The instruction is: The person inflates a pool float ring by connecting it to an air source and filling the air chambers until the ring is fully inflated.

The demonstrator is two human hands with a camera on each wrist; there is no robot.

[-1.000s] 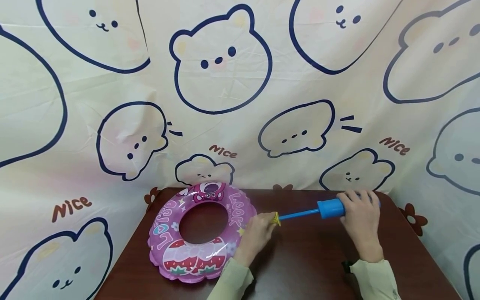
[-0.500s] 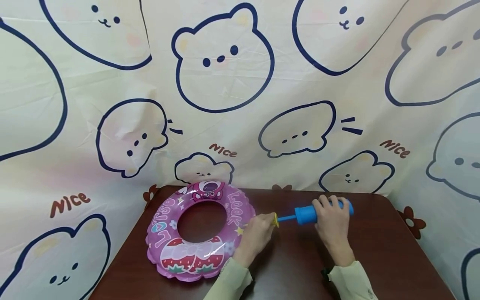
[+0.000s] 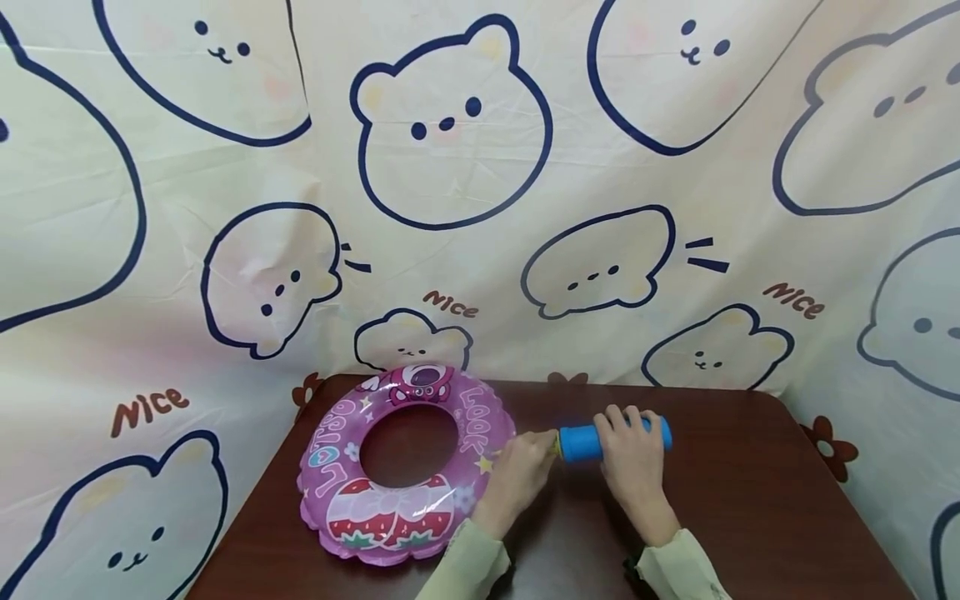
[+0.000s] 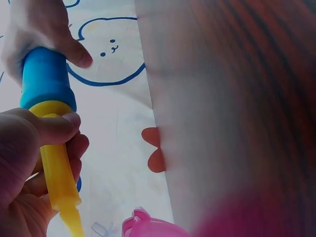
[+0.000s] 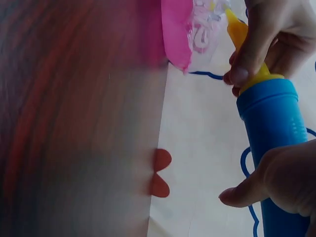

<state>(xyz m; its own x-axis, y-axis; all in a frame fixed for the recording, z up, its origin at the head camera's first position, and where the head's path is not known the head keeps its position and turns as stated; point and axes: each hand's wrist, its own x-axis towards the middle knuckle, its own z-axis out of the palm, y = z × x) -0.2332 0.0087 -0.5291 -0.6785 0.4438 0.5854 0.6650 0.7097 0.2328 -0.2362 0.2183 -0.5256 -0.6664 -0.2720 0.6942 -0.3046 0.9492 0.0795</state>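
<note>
A hand air pump has a blue barrel and a yellow nozzle end. My left hand pinches the yellow part between thumb and fingers, just beside the swim ring. Wrapped round the blue barrel is my right hand, its thumb standing off the barrel in the right wrist view. The barrel sits right up against the yellow collar, with no blue rod showing between them. A pink inflated swim ring with strawberry prints lies to the left. Whether the yellow tip touches the ring cannot be told.
The dark brown wooden table extends right of the hands and in front of them. Behind it hangs a pale curtain printed with bear outlines, meeting the table's back edge.
My right hand has moved left with the blue barrel, sliding it over the thin blue rod until the barrel meets the yellow collar. My left hand and the swim ring have stayed nearly in place.
</note>
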